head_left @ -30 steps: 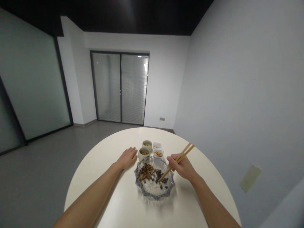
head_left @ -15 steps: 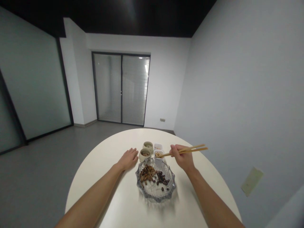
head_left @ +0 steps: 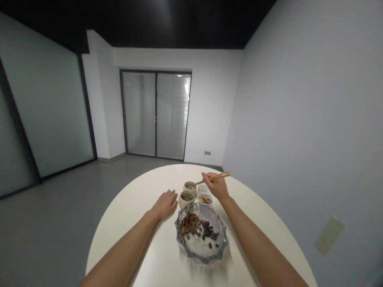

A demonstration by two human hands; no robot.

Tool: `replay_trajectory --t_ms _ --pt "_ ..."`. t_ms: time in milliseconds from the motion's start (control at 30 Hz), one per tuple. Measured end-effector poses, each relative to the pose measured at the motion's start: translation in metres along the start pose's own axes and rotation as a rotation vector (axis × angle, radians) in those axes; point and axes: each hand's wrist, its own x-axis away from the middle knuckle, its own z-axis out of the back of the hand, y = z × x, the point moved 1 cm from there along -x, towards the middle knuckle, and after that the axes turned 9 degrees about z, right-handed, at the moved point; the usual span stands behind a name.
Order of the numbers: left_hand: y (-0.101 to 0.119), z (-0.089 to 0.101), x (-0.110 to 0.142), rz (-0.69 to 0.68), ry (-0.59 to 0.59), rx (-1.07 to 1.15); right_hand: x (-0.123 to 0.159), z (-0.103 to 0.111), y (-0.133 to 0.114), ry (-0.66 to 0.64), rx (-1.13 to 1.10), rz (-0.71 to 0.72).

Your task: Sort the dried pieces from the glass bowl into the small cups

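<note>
Chopsticks [head_left: 213, 178] lie across the right grip [head_left: 217, 186] in the head view, with thumb and fingers closed around them. They slope down toward the left, their back ends sticking out past the hand on the side of the desk's right edge. The tips reach the mouth of the far beige cup [head_left: 194, 191], left of the grip and toward the far edge of the round desk [head_left: 134, 199]. I cannot tell whether they pinch anything.

The left grip [head_left: 166, 204] rests palm down on the desk, fingers spread flat and holding nothing, just beside the near beige cup [head_left: 182, 205], which contains small brown pieces. To the right of the two cups stand two white tubs: the near one [head_left: 205, 204] holds pale yellowish pieces, and the far one [head_left: 199, 190] sits just below the right hand, its contents too small to tell.

Nearer the desk's front edge, between the forearms, stands a scalloped glass bowl [head_left: 205, 259]. Slender brown pieces [head_left: 190, 224] lie heaped in its left part, and dark rounded pieces [head_left: 209, 230] are scattered to the right of them.
</note>
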Motion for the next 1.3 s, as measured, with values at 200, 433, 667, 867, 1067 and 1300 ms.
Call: replay_trajectory --t_ms 200,433,667,867,1067,1300 --pt "-0.003 -0.004 -0.002 0.002 0.007 0.019 0.011 -0.009 0.008 -0.118 -0.022 -0.032" --pt "-0.002 -0.003 -0.001 -0.008 0.012 -0.001 0.020 0.015 -0.004 -0.003 -0.047 -0.089" --pt "0.003 0.000 0.001 0.018 -0.002 -0.009 0.037 0.044 -0.025 0.130 -0.154 -0.209" --pt "0.000 -0.005 -0.002 0.022 -0.002 -0.016 0.074 0.062 -0.033 -0.037 -0.178 -0.184" --pt "-0.001 -0.007 -0.002 0.007 0.012 -0.013 0.080 0.065 -0.031 -0.112 -0.148 -0.177" --pt "-0.001 -0.006 -0.001 0.002 0.023 -0.002 0.085 0.056 -0.029 -0.224 -0.158 -0.179"
